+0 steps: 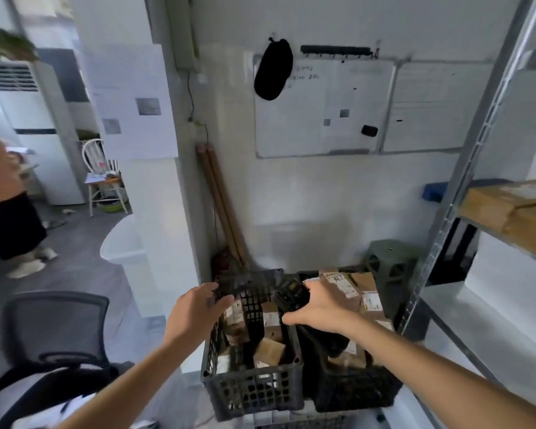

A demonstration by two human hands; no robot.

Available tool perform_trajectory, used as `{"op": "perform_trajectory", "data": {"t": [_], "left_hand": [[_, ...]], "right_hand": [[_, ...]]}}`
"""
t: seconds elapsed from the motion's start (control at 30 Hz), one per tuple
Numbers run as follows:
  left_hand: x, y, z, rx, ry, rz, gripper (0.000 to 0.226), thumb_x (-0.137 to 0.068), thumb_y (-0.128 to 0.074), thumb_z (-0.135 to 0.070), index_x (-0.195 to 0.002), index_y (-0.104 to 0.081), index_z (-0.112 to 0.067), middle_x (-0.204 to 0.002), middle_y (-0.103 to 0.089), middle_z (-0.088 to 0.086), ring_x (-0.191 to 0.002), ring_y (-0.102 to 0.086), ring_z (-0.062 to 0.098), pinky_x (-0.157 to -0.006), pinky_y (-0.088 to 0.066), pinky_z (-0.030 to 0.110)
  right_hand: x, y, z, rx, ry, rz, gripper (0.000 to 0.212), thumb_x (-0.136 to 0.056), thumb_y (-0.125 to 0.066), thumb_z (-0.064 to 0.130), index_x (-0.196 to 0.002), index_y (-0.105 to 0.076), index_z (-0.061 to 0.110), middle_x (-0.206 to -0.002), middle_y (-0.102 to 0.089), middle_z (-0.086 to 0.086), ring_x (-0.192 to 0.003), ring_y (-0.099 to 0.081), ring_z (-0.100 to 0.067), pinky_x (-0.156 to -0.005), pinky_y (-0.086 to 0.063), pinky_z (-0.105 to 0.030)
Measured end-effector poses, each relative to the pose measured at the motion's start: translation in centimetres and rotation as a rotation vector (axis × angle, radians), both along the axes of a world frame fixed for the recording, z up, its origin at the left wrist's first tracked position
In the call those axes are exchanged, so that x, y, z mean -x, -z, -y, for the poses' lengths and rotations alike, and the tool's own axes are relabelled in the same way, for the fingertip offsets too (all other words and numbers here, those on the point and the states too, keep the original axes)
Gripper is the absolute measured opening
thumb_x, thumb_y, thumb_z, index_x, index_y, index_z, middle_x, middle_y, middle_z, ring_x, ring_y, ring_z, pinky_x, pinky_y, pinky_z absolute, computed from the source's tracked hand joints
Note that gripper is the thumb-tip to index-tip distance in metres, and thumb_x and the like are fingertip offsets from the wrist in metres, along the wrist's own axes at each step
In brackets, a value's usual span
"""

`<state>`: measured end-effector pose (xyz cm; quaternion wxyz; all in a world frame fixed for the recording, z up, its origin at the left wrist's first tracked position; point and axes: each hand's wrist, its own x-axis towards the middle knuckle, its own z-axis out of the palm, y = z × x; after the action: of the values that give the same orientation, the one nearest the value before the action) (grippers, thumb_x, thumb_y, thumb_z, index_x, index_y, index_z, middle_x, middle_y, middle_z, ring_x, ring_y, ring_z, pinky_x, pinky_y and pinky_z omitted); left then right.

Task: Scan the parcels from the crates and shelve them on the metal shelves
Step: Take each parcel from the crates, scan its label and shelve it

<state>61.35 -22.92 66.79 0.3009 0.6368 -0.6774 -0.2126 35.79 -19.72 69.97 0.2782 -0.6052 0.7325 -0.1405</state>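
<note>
Two black plastic lattice crates stand side by side on the floor against a white wall. The left crate (254,382) holds several small cardboard parcels (268,351) with white labels, lying loosely at different angles. The right crate (353,394) holds larger brown labelled parcels (350,284) stacked up to and above its rim. The left hand (198,308) hovers over the far left rim of the left crate, its fingers (222,303) loosely spread and holding nothing. The right hand (319,308) reaches across the divide between the crates and grips a black handheld scanner (290,297), fingers and thumb curled round it; motion blur hides the exact grip. At right, the grey slotted upright of the metal shelves (464,168) rises through the frame; one shelf carries brown cardboard boxes (514,212). A dark green plastic stool (390,261) stands behind the right crate, and two wooden handles (226,212) lean in the wall corner. Two whiteboards (325,109) hang on the wall, with a black pouch (273,69) hooked above the left one. A black mesh office chair (56,329) is at lower left. Beyond it, on the grey floor (84,264), are a white floor-standing air conditioner (34,125), a white chair (99,178) and part of another person (3,196).
</note>
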Motion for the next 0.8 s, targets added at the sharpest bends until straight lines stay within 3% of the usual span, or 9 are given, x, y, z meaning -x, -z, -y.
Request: {"op": "perform_trajectory", "data": {"t": [0.2,0.27,0.4,0.57,0.7,0.8], "left_hand": [[-1.0,7.2,9.6,-0.113,-0.071,-0.021,0.052,-0.088,-0.068,-0.055,-0.129,-0.065,-0.024,-0.112,-0.069,-0.007,-0.101,-0.063,0.014,-0.085,-0.052,0.032],[-1.2,9.9,12.5,-0.154,-0.079,-0.021,0.049,-0.088,-0.067,-0.054,-0.128,-0.065,-0.024,-0.115,-0.069,-0.006,-0.101,-0.063,0.015,-0.086,-0.052,0.033],[-1.6,16.4,18.7,-0.243,-0.085,0.005,0.042,-0.09,-0.066,-0.051,-0.118,-0.067,-0.019,-0.106,-0.071,-0.003,-0.097,-0.065,0.019,-0.085,-0.055,0.039],[-1.7,25.3,26.2,-0.317,-0.084,0.01,0.044,-0.094,-0.064,-0.047,-0.124,-0.065,-0.015,-0.115,-0.07,0.004,-0.102,-0.065,0.022,-0.085,-0.053,0.037],[-1.1,32.3,30.5,-0.396,-0.057,0.011,0.048,-0.094,-0.065,-0.044,-0.131,-0.062,-0.015,-0.121,-0.07,0.005,-0.105,-0.065,0.022,-0.085,-0.051,0.034],[-0.2,36.7,32.8,-0.449,-0.057,-0.022,0.053,-0.094,-0.064,-0.045,-0.136,-0.059,-0.014,-0.126,-0.067,0.004,-0.111,-0.064,0.023,-0.091,-0.052,0.035]], "right_hand": [[-1.5,7.7,11.9,-0.108,0.003,0.021,0.105,-0.042,-0.076,0.076,-0.134,-0.058,0.028,-0.117,-0.069,0.005,-0.098,-0.069,-0.018,-0.079,-0.06,-0.035],[-2.1,10.3,15.1,-0.148,-0.004,0.019,0.105,-0.05,-0.079,0.074,-0.141,-0.055,0.026,-0.124,-0.067,0.004,-0.103,-0.068,-0.019,-0.082,-0.06,-0.035],[-3.1,16.0,21.4,-0.256,0.007,0.017,0.109,-0.074,-0.082,0.061,-0.16,-0.03,0.02,-0.15,-0.052,0.0,-0.125,-0.06,-0.022,-0.091,-0.054,-0.031],[-3.5,24.7,29.0,-0.352,0.051,0.001,0.107,-0.077,-0.082,0.058,-0.161,-0.028,0.021,-0.151,-0.05,0.001,-0.13,-0.057,-0.022,-0.087,-0.05,-0.027],[-3.4,31.9,33.5,-0.401,0.123,0.006,0.092,-0.071,-0.083,0.06,-0.148,-0.048,0.026,-0.126,-0.065,0.007,-0.11,-0.066,-0.018,-0.085,-0.056,-0.028],[-3.6,36.9,36.1,-0.44,0.157,0.013,0.09,-0.075,-0.084,0.056,-0.148,-0.046,0.022,-0.134,-0.062,0.001,-0.116,-0.064,-0.022,-0.086,-0.054,-0.029]]}}
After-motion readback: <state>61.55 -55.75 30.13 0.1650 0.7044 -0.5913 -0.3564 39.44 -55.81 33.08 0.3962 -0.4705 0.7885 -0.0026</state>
